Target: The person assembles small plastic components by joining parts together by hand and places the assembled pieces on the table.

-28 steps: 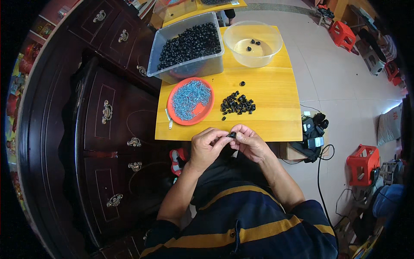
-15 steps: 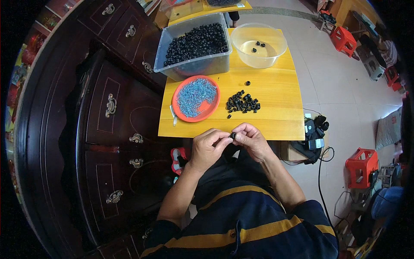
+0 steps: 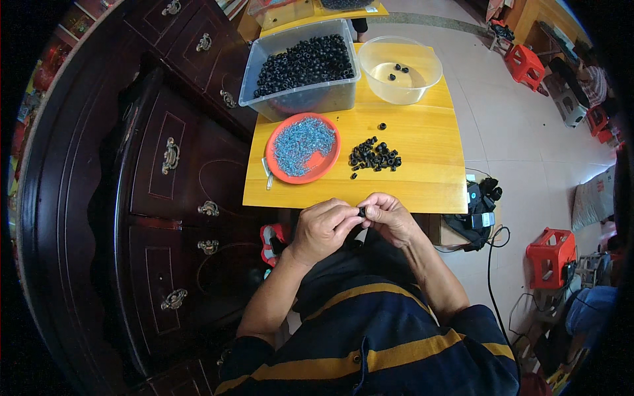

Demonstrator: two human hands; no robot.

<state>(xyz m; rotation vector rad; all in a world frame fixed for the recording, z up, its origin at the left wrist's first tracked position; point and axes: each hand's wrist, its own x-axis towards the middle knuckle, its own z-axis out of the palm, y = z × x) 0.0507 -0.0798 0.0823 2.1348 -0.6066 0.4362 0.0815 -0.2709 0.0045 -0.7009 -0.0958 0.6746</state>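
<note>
Both hands meet just off the near edge of the yellow tabletop, over the person's lap. The left hand and the right hand face each other with fingertips touching, and between them sits a small black ring, pinched by the fingers of both hands; only a sliver of it shows, so its exact shape is hard to tell. The fingers of each hand are drawn together on that piece, not spread. On the tabletop, just beyond the hands and slightly to the right of centre, lies a loose pile of black rings, with a single ring lying apart on its far side. To the left of the pile stands a round orange plate filled with small blue-grey pieces, and a thin pale tool lies just beside the plate's left rim. At the far left of the tabletop is a clear plastic bin heaped with black rings, and to its right a clear round bowl holding a few black rings. A dark wooden cabinet with brass handles fills the left side of the scene, and red plastic stools stand on the tiled floor to the right.
</note>
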